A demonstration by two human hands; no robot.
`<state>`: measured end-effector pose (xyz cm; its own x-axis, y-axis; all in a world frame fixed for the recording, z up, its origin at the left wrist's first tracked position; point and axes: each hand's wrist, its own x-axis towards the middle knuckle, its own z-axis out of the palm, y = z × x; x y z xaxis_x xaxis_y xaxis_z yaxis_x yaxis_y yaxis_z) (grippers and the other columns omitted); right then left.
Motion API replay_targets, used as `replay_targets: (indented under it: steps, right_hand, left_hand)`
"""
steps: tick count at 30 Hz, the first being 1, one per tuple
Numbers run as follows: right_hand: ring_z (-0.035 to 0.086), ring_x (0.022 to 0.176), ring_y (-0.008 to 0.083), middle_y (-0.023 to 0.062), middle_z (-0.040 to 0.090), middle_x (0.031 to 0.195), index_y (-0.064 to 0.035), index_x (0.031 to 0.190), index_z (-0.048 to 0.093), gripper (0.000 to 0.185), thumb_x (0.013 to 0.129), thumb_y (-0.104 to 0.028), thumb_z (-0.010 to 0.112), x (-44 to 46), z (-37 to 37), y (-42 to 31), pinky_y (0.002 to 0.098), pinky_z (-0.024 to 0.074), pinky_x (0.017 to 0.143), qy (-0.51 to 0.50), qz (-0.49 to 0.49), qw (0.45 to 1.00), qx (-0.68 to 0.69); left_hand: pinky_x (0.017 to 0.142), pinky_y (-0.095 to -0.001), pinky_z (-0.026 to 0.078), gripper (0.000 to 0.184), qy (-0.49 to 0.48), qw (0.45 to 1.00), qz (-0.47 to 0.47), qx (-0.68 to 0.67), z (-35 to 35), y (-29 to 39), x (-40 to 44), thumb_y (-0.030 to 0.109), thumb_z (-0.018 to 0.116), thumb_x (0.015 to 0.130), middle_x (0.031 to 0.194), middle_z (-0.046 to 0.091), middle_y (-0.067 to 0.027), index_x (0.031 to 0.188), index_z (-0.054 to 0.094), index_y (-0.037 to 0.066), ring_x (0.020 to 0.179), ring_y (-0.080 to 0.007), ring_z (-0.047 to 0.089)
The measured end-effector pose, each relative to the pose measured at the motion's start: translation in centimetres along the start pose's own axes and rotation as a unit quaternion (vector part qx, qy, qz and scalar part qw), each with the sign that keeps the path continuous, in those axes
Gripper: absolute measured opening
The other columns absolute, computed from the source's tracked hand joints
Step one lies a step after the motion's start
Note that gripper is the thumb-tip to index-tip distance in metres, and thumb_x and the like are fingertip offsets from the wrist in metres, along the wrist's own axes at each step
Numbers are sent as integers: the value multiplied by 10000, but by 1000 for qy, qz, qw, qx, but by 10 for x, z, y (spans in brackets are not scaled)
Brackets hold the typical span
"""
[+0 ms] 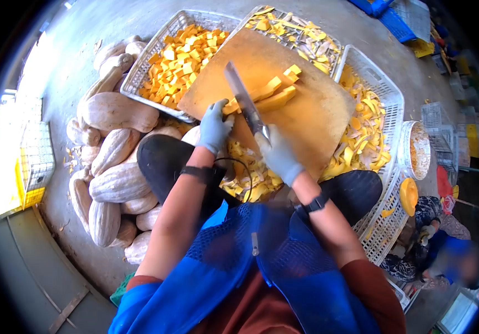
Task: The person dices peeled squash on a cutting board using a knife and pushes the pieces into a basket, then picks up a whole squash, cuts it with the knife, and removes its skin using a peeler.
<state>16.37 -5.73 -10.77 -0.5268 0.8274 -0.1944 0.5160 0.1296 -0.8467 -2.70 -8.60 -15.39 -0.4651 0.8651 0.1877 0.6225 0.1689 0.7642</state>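
Note:
My gloved right hand (278, 153) grips a large knife (240, 93) by its handle, the blade pointing away from me. Strips of orange pumpkin (275, 98) lie under and beside the blade on a brown cutting board (312, 125). At the board's left side, my gloved left hand (215, 125) is closed at the near end of a pumpkin strip (231, 106), fingertips pressed on it. Part of that strip is hidden by the blade. A few cut pieces (292, 72) sit at the strips' far end.
A crate of pumpkin cubes (186, 64) stands left of the board, with crates of peelings (362, 133) behind and right. Whole pale pumpkins (118, 182) are heaped at left. A white bucket (417, 150) stands at right. Another person (445, 250) sits at lower right.

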Motion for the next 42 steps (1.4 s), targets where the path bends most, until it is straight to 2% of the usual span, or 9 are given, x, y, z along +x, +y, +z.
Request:
replay_targets:
  steps: [7,18,24,26,29,31,34,36,42]
  right_hand:
    - [550,438,198,90,543,594,-30,970,447,184,911,-183,531,3,-64,4,345,434,410,175,159,958,162]
    - [491,439,138,36,494,667,-57,1024,400,196,922,-176,518,123,-6,-49,286,433,376,13,146,946,289]
    - [531,465,194,64,519,644,-86,1062,470,215,903,-220,529,118,-14,-57,354,465,430,4,92,961,259]
    - [574,545,306,130,539,655,-74,1230,457,385,888,-242,513,102,-16,3,426,484,512,164,-82,978,-96]
    - [581,657,385,208,569,777,-86,1383,370,549,867,-222,498,48,-46,38,460,487,584,169,-61,945,-275]
    - [586,681,375,226,579,846,-85,1407,348,586,856,-204,509,10,-60,49,447,488,578,133,-18,924,-358]
    - [595,762,386,289,535,1154,-68,1382,382,604,816,-181,556,-38,-47,74,443,503,634,64,58,931,-354]
    - [587,762,361,286,532,1089,-52,1396,360,641,802,-178,565,-53,-9,134,440,495,616,167,-110,897,-395]
    - [585,853,384,237,547,1018,-51,1110,618,341,847,-259,555,-66,-71,56,452,491,735,64,46,975,-210]
  left_hand:
    - [981,-732,180,876,-30,985,36,168,41,52,-9,411,734,681,1492,171,-245,1438,304,307,1361,-476,167]
    - [968,-765,147,668,56,981,26,184,44,-7,92,402,677,780,1507,181,-207,1379,381,402,1383,-445,146]
    - [1053,-500,323,712,222,974,9,49,-8,-83,166,278,694,809,1449,206,-323,1423,337,237,1293,-505,298]
    - [985,-480,395,607,134,984,-84,83,-12,-97,148,397,622,853,1371,370,-278,1378,399,190,1212,-453,429]
    - [878,-476,450,547,-63,967,-135,208,-24,-59,115,486,553,878,1130,584,-226,1285,475,128,1034,-406,558]
    - [799,-467,468,492,-12,960,-116,253,-16,-55,104,532,541,862,1039,613,-198,1095,557,98,974,-389,579]
    - [718,-482,465,448,8,970,-44,241,-15,-78,97,500,592,833,882,622,-198,882,584,55,838,-385,593]
    - [701,-480,458,427,-38,975,-61,212,-15,-81,93,450,577,852,835,624,-221,815,590,25,819,-390,589]
    - [866,-501,431,591,-49,941,-120,312,-25,-114,68,552,487,888,1100,574,-266,1134,533,17,1012,-444,534]
